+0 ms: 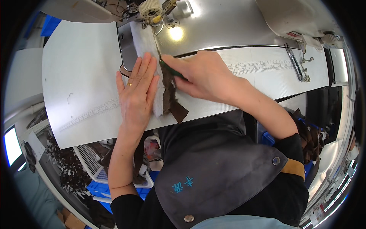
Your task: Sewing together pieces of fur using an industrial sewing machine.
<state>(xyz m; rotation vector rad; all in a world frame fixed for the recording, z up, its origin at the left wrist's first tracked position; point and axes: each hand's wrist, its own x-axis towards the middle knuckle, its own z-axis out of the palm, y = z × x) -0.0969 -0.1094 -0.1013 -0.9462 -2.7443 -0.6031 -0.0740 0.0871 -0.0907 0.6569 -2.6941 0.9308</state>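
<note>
A white fluffy strip [142,38] runs from under the sewing machine's presser area [156,27] toward me, with a brown fabric piece [167,95] along its right side. My left hand [138,89] lies on the white strip, fingers stretched out and flat. My right hand [207,76] is closed round a slim dark green tool [172,70]; its exact kind is hidden by the fingers. The tool's tip end meets the seam edge between the white strip and the brown fabric, just this side of the needle area.
The white worktable [84,84] carries printed rulers. Metal tweezers [292,61] lie at its right, beside small metal parts [305,68]. Below the left edge stand a white basket [89,162] and a blue crate [100,189]. Brown scraps [310,139] hang at the lower right.
</note>
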